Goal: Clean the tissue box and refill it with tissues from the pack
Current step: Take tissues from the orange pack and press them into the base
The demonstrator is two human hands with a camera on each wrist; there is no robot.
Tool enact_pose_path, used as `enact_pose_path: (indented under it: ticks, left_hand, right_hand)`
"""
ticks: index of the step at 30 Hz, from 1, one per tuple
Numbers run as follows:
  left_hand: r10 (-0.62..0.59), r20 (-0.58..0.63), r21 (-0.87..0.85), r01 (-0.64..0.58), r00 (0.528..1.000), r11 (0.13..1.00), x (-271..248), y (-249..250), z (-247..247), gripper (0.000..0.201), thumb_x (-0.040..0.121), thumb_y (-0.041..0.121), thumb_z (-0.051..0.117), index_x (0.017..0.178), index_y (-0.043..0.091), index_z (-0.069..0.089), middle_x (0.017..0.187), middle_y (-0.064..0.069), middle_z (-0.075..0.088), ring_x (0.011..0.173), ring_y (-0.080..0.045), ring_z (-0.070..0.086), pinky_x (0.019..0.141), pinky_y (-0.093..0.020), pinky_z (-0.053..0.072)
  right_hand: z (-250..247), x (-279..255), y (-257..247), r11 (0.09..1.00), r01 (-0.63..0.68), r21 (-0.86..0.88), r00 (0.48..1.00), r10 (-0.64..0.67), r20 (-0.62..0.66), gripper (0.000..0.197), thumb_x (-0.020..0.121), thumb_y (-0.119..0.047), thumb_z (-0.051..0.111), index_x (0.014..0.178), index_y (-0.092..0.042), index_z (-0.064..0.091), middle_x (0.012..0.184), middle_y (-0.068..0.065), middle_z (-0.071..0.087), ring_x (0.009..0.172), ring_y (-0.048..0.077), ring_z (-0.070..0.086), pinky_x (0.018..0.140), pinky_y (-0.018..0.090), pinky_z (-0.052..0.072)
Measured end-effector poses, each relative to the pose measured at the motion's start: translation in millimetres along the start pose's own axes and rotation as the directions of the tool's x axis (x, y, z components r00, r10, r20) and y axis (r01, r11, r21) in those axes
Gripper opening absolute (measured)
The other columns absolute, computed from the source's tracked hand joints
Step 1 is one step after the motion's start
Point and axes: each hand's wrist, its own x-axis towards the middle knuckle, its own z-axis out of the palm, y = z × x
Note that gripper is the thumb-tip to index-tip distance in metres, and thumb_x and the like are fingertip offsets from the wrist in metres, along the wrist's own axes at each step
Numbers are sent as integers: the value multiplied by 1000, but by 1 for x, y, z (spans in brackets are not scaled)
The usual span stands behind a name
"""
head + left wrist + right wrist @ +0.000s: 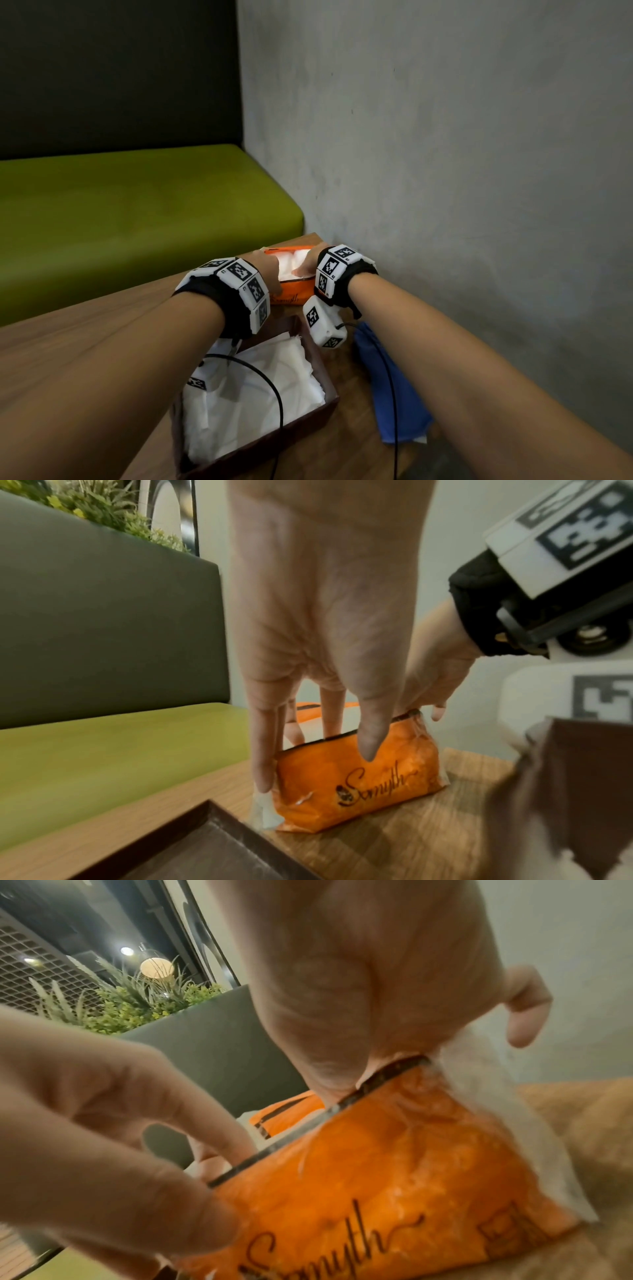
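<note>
Looking down at 6 o'clock onto the brown tissue box (291,435), lying open on the wooden table (102,342) and holding a loose heap of white tissues (301,370). Seeing at 4 o'clock from it, just beside its right wall, a crumpled blue cloth (411,411) lying flat on the wood. Moving on to 12 o'clock from the box, near the table's far corner: finding the orange pack (296,293) standing on the tabletop, torn open along its top and showing white tissue inside. Coming down on it from 9 o'clock with the left hand (270,270), dipping the fingers (332,712) into the opening while pressing the thumb (371,723) against the printed front outside, so pinching the pack's front wall between them. Coming down from 3 o'clock with the right hand (308,265), reaching into the same opening at the pack's right end; fingers hidden inside, so not being able to tell whether gripping tissue, film or nothing. Ending farther off with a green bench seat (137,212) at 10 o'clock, a dark backrest (120,68) rising behind it, and a grey wall (445,137) closing off 1 o'clock.
</note>
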Motion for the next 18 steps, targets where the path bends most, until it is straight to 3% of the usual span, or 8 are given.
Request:
enact_pose_path:
  ticks: [2, 6, 10, 12, 15, 18]
  left_hand:
    - [-12, 1, 1, 12, 1000, 1000, -1, 2, -2, 46, 88, 32, 55, 127, 7, 52, 130, -13, 55, 119, -27, 53, 97, -33, 44]
    - [-33, 20, -25, 34, 999, 999, -2, 2, -3, 48, 87, 33, 56, 128, 8, 50, 130, -13, 55, 119, -26, 54, 97, -32, 45]
    - [-32, 9, -56, 33, 999, 998, -4, 1, -3, 43, 87, 29, 58, 123, 6, 54, 128, -14, 57, 116, -28, 56, 94, -33, 47]
    - [-53, -15, -75, 52, 998, 996, -5, 3, -2, 39, 87, 24, 57, 120, 3, 55, 126, -16, 57, 115, -29, 56, 92, -33, 47]
    - [-133, -188, -131, 109, 973, 985, -9, 7, -5, 34, 83, 16, 60, 114, 3, 55, 122, -15, 56, 111, -33, 58, 84, -36, 49]
    - [-146, -275, -71, 131, 950, 989, -9, 8, -6, 70, 70, 31, 76, 125, 10, 39, 131, -14, 39, 122, -33, 41, 90, -39, 46]
  right_hand:
    - [-4, -3, 4, 997, 37, 65, 998, -40, 42, 80, 76, -48, 69, 136, -5, 38, 140, 15, 45, 129, 34, 43, 104, 39, 36]
    - [-9, -5, 6, 994, 27, 104, 995, -36, 90, 84, 61, -52, 78, 129, -13, 47, 134, 10, 53, 119, 31, 52, 103, 47, 40]
    - [-6, 5, 13, 971, -11, 237, 991, -21, 135, 112, 33, -57, 80, 130, -14, 44, 129, 8, 55, 112, 31, 56, 98, 46, 44]
    - [-9, -4, 13, 959, 6, 283, 987, -51, 151, 106, 40, -51, 80, 132, -12, 43, 132, 10, 54, 115, 31, 55, 99, 43, 44]
    - [-17, -22, 16, 931, 69, 357, 987, -116, 112, 79, 69, -29, 78, 134, -6, 38, 131, 12, 52, 118, 31, 53, 99, 38, 44]
    - [-20, -25, 24, 901, 156, 405, 984, -177, 16, 74, 67, -21, 79, 131, -9, 43, 128, 10, 56, 113, 29, 56, 93, 34, 48]
